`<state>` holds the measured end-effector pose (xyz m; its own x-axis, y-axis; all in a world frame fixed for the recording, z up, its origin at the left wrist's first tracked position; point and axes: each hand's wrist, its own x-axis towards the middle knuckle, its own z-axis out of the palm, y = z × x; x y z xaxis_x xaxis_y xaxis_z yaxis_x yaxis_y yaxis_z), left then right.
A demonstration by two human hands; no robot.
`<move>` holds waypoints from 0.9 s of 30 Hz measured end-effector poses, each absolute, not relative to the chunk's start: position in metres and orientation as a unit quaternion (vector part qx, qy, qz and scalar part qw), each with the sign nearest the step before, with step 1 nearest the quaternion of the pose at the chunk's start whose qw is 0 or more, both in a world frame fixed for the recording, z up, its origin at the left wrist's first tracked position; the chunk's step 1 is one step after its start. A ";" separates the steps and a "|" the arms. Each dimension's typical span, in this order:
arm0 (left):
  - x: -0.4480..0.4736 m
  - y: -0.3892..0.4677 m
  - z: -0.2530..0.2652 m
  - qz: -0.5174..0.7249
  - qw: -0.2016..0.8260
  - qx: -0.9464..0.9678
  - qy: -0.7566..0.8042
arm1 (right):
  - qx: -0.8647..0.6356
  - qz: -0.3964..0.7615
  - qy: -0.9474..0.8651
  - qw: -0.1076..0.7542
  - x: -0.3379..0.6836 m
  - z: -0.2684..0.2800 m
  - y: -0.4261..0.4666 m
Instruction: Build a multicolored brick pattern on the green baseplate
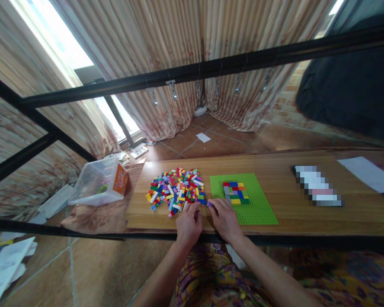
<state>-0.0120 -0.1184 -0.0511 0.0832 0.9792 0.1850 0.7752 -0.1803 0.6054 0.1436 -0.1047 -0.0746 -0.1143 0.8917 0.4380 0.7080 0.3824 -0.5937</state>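
My right hand [224, 218] pinches a small purple toy brick [209, 204] at the left edge of a green baseplate [259, 204]. On that plate, bricks in blue, red, yellow, grey and green form a small blocky build [236, 193]. Beside it my left hand [189, 224] rests at the near edge of a heap of loose bricks [176, 189], its fingers curled together. Whatever may be between those fingers is hidden. The heap mixes many colours and sizes and lies left of the plate on the wooden table [269, 170].
A clear plastic box [96, 181] with an orange label stands left of the table, a few pieces inside. To the right lie a blurred phone-like object [318, 186] and a white paper sheet [369, 172]. A black metal bar [192, 73] crosses beyond the table, before striped curtains.
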 end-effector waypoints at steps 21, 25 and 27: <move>-0.010 -0.117 -0.058 0.268 0.143 0.713 0.632 | -0.638 0.078 -0.672 0.367 0.277 -0.062 -0.040; -0.010 -0.117 -0.058 0.267 0.137 0.716 0.630 | -0.622 0.101 -0.700 0.335 0.278 -0.062 -0.031; -0.009 -0.116 -0.057 0.268 0.133 0.718 0.628 | -0.614 0.114 -0.712 0.319 0.278 -0.061 -0.029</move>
